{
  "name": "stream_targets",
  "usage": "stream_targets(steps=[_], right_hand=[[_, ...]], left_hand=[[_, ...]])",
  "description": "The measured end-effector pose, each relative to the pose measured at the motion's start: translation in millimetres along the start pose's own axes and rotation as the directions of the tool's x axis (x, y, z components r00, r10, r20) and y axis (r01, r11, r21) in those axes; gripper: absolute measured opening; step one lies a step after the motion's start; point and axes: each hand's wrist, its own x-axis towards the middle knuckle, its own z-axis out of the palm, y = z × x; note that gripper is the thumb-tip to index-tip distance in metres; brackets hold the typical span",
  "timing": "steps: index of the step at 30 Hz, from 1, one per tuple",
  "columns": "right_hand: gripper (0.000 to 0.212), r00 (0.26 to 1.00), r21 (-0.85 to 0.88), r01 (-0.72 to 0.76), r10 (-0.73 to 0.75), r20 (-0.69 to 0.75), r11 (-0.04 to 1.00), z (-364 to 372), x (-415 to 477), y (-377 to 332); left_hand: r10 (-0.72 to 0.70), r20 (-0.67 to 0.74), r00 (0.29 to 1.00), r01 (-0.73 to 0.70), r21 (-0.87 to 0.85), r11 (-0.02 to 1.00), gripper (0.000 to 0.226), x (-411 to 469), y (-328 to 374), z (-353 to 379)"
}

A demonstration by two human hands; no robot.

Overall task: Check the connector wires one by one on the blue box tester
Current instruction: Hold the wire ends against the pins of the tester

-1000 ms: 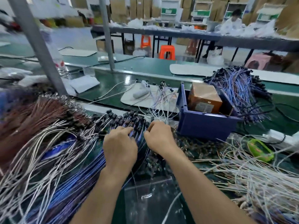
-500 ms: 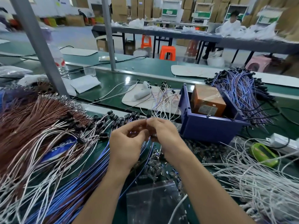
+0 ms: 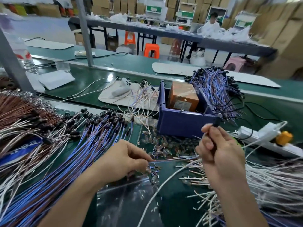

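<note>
One blue connector wire (image 3: 173,159) is stretched between my two hands. My right hand (image 3: 219,154) pinches its black connector end, held just below the front right corner of the blue box tester (image 3: 182,123). My left hand (image 3: 124,161) pinches the wire's other end low over the table. The blue box holds an orange block (image 3: 183,95). A large fan of blue wires with black connectors (image 3: 91,136) lies to the left of my hands.
Brown and white wire bundles (image 3: 21,115) lie far left. White wires (image 3: 270,182) pile at the right, blue wires (image 3: 216,89) behind the box. Small loose parts (image 3: 164,143) and a clear bag (image 3: 124,202) lie before me. A power strip (image 3: 265,136) sits right.
My hands lifted one blue wire out of the pile and drew apart. The right hand moved right and up toward the blue box with the connector; the left hand dropped back.
</note>
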Motion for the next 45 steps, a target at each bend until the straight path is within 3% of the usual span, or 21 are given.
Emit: stream_targets(steps=[3,4,7,10,12,14,19,24,28,31,34,36,40,45], right_hand=[[0.026,0.996,-0.2,-0.015,0.033,0.085,0.98,-19,2,-12],[0.023,0.987,-0.303,-0.022,0.069,0.145,0.953,-20,0,-14],[0.037,0.925,-0.627,0.057,0.195,0.326,0.777,-12,-9,-11],[0.034,0.865,-0.648,0.033,0.304,0.4,0.761,5,-17,-3],[0.025,0.805,-0.678,0.063,0.364,0.468,0.733,15,-22,7],[0.013,0.803,-0.72,0.113,0.364,0.472,0.684,19,-24,17],[0.011,0.922,-0.638,-0.071,0.295,0.251,0.767,6,-12,19],[0.024,0.94,-0.591,-0.147,0.298,0.167,0.793,1,-12,17],[0.026,0.959,-0.519,-0.195,0.272,0.077,0.832,-13,-7,9],[0.027,0.959,-0.429,-0.22,0.276,0.071,0.876,-17,-7,6],[0.028,0.962,-0.387,-0.198,0.254,0.097,0.901,-10,-10,11],[0.027,0.966,-0.384,-0.176,0.235,0.111,0.906,-5,-12,14],[0.027,0.969,-0.41,-0.156,0.219,0.112,0.898,2,-15,17],[0.017,0.988,-0.442,-0.04,0.1,0.114,0.896,2,-16,13]], left_hand=[[0.016,-0.398,0.917,0.06,0.177,0.982,0.016,4,-2,0],[0.05,-0.453,0.89,0.031,0.17,0.985,0.014,3,-2,0],[0.166,-0.329,0.93,-0.159,0.049,0.986,0.008,-2,5,9],[0.263,-0.164,0.951,-0.26,0.04,0.965,0.009,-7,14,28],[0.291,-0.168,0.942,-0.3,-0.034,0.953,0.013,-7,16,39],[0.302,-0.217,0.928,-0.323,-0.071,0.944,0.021,-6,15,43],[0.211,-0.364,0.907,-0.244,-0.046,0.969,0.021,0,7,20],[0.088,-0.371,0.925,-0.181,-0.222,0.958,0.005,6,-2,7],[-0.027,-0.541,0.841,-0.172,-0.313,0.934,0.004,12,-11,-4],[0.084,-0.609,0.789,-0.197,-0.122,0.973,0.021,11,-13,-4],[0.252,-0.56,0.789,-0.232,0.109,0.967,0.029,3,0,14],[0.242,-0.499,0.833,-0.281,-0.005,0.96,0.029,1,11,30],[0.154,-0.389,0.908,-0.322,-0.415,0.851,0.021,8,33,61],[0.114,-0.29,0.95,-0.243,-0.46,0.854,0.005,27,46,65]])
